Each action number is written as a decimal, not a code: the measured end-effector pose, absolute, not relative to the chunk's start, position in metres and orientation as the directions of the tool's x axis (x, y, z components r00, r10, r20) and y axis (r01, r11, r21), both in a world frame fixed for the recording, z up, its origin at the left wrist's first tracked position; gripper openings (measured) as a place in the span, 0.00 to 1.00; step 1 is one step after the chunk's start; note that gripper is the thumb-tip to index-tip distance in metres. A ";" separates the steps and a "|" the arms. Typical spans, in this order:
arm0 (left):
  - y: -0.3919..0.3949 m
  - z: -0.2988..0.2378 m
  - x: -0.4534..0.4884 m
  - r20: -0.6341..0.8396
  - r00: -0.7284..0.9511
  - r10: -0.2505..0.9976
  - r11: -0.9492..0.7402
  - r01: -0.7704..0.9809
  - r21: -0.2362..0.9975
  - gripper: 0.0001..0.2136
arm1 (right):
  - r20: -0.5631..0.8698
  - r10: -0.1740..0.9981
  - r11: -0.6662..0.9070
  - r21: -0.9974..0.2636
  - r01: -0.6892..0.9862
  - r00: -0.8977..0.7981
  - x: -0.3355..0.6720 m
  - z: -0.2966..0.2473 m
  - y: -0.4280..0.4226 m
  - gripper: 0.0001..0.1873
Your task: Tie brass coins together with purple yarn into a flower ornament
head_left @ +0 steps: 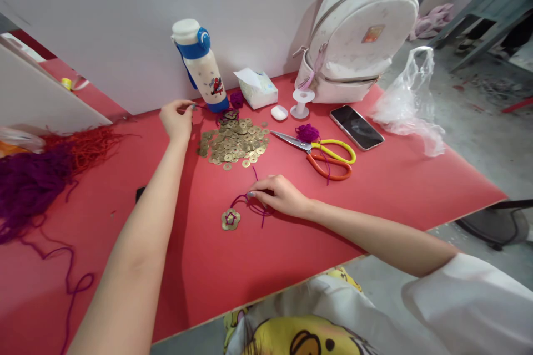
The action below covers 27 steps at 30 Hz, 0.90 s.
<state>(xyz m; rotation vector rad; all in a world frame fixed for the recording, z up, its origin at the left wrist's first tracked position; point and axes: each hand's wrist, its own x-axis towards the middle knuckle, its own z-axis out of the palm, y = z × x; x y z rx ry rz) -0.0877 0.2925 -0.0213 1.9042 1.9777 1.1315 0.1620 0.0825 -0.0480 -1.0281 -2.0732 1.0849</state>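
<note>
Purple cord (239, 198) runs from a flower-shaped cluster of brass coins (230, 219), which lies flat on the red table, into the pinched fingers of my right hand (278, 195). Loops of the same cord lie under that hand. Farther back, my left hand (177, 119) is raised beside the bottle, its thumb and finger closed on a thin dark purple strand (200, 106) leading toward the bottle's base. Between the hands spreads a pile of loose brass coins (235, 141) with square holes, with knotted purple cord at its back edge.
Open scissors (333, 158) lie right of the coins beside a purple cord bundle (307, 133). Behind stand a bottle (202, 66), tissue pack (259, 91), white spool (301, 104) and backpack (362, 33). A phone (357, 127) and plastic bag (410, 105) are right; purple cords (33, 183) heap left.
</note>
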 end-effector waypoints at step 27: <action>0.288 0.033 -0.063 0.575 -0.268 0.773 -0.334 0.599 0.728 0.06 | 0.139 0.825 0.383 -0.850 0.362 -0.547 0.162 -0.046 0.082 0.11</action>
